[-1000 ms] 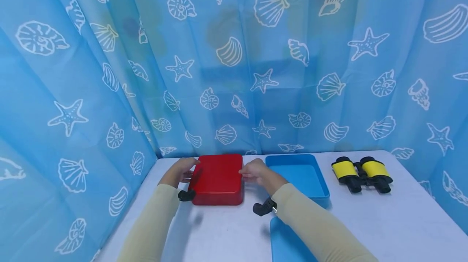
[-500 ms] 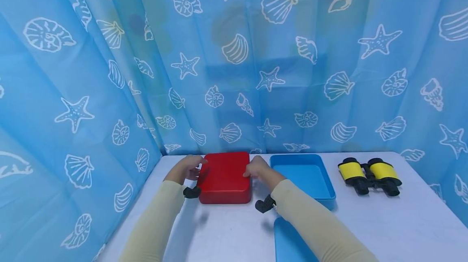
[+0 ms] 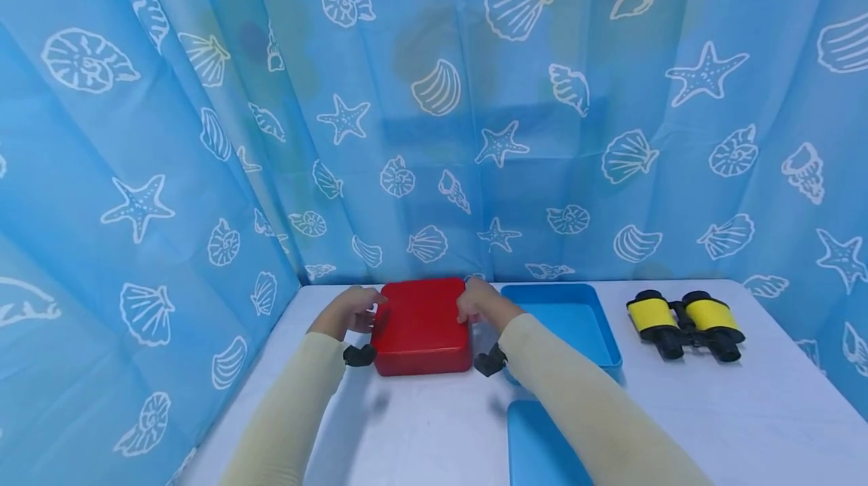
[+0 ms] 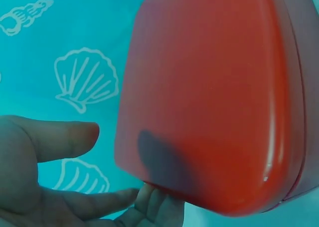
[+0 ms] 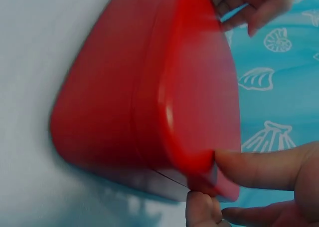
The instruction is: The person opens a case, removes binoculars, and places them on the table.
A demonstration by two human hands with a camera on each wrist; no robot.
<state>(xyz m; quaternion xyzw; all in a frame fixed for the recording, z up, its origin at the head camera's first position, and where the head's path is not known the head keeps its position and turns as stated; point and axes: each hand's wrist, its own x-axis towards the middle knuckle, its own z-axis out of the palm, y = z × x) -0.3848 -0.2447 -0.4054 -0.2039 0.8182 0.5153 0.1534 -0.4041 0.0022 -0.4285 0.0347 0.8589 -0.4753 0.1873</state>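
A red box (image 3: 423, 326) with rounded corners stands on the white table near the back curtain; a thin seam runs round its side below the top. At its left side is my left hand (image 3: 354, 309). In the left wrist view that hand's fingertips (image 4: 149, 202) touch the box's side, while the thumb (image 4: 70, 139) is stretched out apart from it. My right hand (image 3: 483, 302) pinches the right edge of the box. In the right wrist view its thumb (image 5: 259, 168) lies on the top and the curled fingers are at the side by the seam.
A blue open tray (image 3: 566, 324) stands just right of the box, partly behind my right forearm. In front lies a flat blue piece (image 3: 539, 444), half covered by the sleeve. Yellow and black binoculars (image 3: 685, 324) rest farther right. A shell-patterned curtain (image 3: 434, 132) surrounds the table.
The red box has shifted slightly right and turned a little. My right hand has moved in from beside the box to pinch its edge. The left hand has followed slightly rightward.
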